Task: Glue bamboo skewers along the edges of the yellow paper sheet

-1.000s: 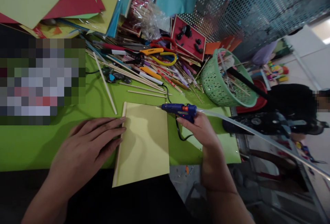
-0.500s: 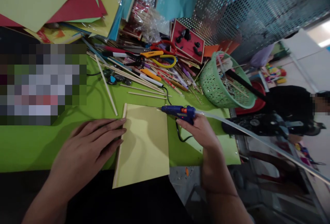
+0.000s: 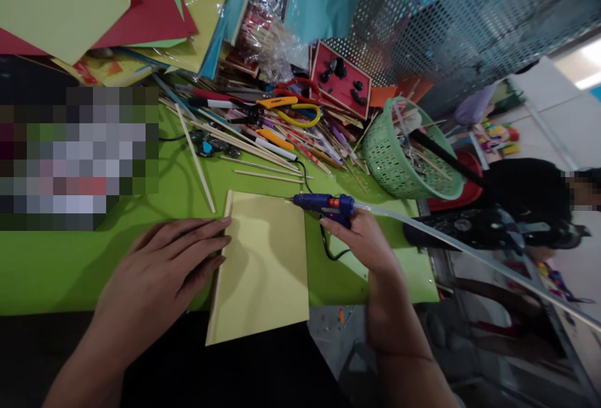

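Note:
A pale yellow sheet of card (image 3: 265, 264) lies on the green table, its near edge jutting out past the table's front. Along its left edge runs a thin wooden stick (image 3: 217, 298). My left hand (image 3: 176, 251) rests flat at that side, fingers stretched out and fingertips touching the stick. In my right hand (image 3: 364, 236) is a blue hot glue gun (image 3: 323, 203), with its nozzle at the card's top right corner. A long clear glue stick (image 3: 436, 229) trails from the gun's back, and a black cord loops below it.
Loose sticks, pens, yellow-handled scissors (image 3: 300, 115) and an orange cutter (image 3: 275, 139) crowd the back of the green table (image 3: 154, 208). A green basket (image 3: 389, 158) stands at the right rear. Coloured paper (image 3: 56, 4) is stacked at the back left. Another person (image 3: 526, 189) is at the right.
The view has shifted very slightly. Both hands, the card and the glue gun hold almost the same places.

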Motion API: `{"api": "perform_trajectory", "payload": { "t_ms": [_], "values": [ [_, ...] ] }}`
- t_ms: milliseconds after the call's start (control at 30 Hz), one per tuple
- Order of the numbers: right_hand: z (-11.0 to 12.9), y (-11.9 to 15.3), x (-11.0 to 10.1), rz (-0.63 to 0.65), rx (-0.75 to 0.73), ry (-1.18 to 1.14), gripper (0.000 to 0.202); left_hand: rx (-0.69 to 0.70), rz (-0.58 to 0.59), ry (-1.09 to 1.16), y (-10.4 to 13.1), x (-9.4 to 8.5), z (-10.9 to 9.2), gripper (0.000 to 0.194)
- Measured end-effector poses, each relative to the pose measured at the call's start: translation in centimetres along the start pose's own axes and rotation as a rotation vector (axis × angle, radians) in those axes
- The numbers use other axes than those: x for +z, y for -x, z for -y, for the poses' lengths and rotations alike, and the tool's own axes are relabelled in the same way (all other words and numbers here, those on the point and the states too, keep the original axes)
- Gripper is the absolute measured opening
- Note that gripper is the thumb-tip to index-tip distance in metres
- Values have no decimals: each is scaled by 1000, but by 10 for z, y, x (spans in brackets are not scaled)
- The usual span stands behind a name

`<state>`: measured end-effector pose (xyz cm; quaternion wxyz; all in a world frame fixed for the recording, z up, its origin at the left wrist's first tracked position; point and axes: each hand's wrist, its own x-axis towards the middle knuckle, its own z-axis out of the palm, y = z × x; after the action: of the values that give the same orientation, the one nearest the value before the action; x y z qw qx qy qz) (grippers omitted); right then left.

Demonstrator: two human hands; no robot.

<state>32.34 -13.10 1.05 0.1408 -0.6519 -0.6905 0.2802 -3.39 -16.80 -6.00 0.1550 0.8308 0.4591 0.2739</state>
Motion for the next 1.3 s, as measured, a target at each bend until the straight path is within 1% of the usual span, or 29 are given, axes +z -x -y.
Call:
{"api": "perform_trajectory", "payload": {
  "t_ms": [233, 400, 500, 700, 800, 1000, 1167, 1300],
  "values": [
    [-4, -1, 0, -7, -10, -10, 36, -7, 11, -3, 1, 1, 0, 28],
    [-4, 2, -3, -7, 12, 6, 35, 0, 9, -8, 1, 0, -1, 28],
    [-7, 3, -5, -6, 24, 10, 37, -2, 14, -21, 0, 0, -1, 27],
    [-11, 2, -2, 7, 24, -43, 41, 8, 15, -33, 0, 0, -1, 25],
    [-13, 3, -2, 5, 28, -32, 41, 4, 9, -23, 0, 0, 0, 26],
    [-16, 6, -5, -8, 40, -6, 39, -11, 15, -4, 1, 2, 1, 27],
    [-14, 6, -2, -25, 45, -21, 38, -2, -5, -16, 1, 2, 1, 28],
    [-13, 6, -2, -19, 44, -22, 36, 3, 6, -30, 0, 1, 1, 28]
  ]
}}
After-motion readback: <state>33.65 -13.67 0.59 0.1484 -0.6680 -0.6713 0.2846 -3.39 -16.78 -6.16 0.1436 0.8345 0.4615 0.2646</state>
